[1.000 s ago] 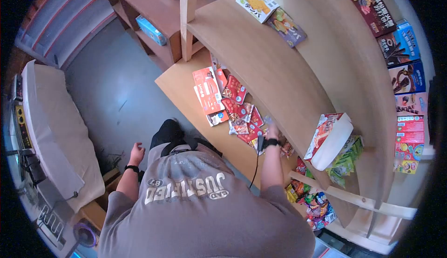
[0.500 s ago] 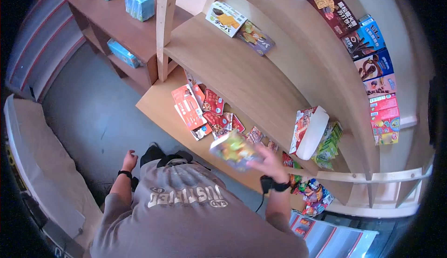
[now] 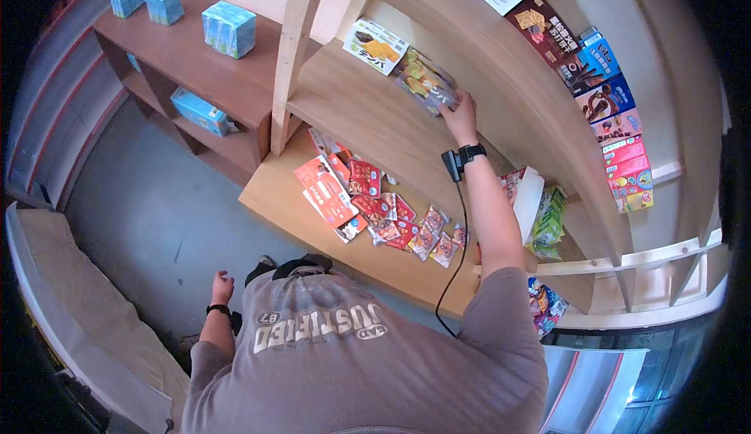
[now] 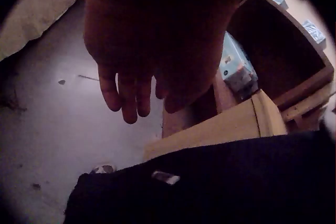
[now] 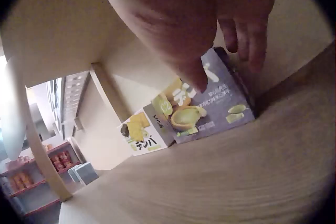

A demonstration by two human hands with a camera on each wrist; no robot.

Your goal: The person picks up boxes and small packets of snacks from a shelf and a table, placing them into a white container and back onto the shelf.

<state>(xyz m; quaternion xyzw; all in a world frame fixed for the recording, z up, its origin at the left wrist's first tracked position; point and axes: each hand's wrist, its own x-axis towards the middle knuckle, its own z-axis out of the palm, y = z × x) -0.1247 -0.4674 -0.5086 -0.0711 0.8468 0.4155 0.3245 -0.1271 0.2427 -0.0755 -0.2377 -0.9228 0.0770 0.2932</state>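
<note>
A grey-purple snack box (image 5: 215,103) with yellow-green pictures stands on the middle shelf beside a white snack box (image 5: 140,133). My right hand (image 3: 461,113) grips its right end, thumb over the front face and fingers behind the far edge. In the head view this grey-purple box (image 3: 422,82) overlaps the spot where a similar box stood. Down at my side hangs my left hand (image 3: 222,287), holding nothing. The left wrist view shows that hand (image 4: 152,50) with loose fingers pointing down over the floor.
Red snack packets (image 3: 375,207) and orange-red boxes (image 3: 325,191) lie on the lower shelf. A white-sided carton (image 3: 529,199) and green packets (image 3: 550,223) stand at right. Snack boxes (image 3: 602,97) line the upper shelf. A brown cabinet (image 3: 258,113) adjoins at left. A cable trails from my right wrist.
My right hand went from the lower shelf's packets to holding a grey-purple snack box, then carried it up and forward onto the middle shelf beside the white box. My left hand stays low.
</note>
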